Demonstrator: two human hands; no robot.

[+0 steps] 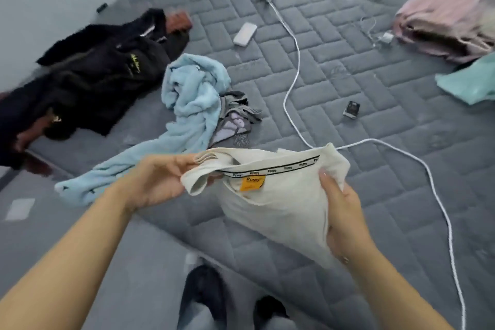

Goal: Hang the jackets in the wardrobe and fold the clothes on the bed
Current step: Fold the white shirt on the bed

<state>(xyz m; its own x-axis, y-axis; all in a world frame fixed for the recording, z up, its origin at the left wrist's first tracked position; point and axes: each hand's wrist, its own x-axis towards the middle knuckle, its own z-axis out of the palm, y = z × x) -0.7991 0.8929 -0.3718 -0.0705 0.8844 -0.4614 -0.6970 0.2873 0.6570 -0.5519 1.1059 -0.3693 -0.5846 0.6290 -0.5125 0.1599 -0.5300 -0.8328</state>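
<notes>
Judging from the bed (348, 83), little is done: no folded pile shows anywhere, and the wardrobe is out of view. One cream shirt (273, 195) is in hand, held above the bed's near edge, collar toward the camera. The left hand (160, 182) pinches the collar end, and the right hand (340, 211) is clamped on the bunched side of the cloth; both grips are closed on it. Left to sort, as far as I can count: one dark jacket heap (88, 75), possibly more than one garment; one blue towel (187, 104); one small grey piece (235, 120); one pink bundle (444, 21); one teal piece (471, 83). Also lying there are one white cable (292, 67) and one phone (245, 33).
</notes>
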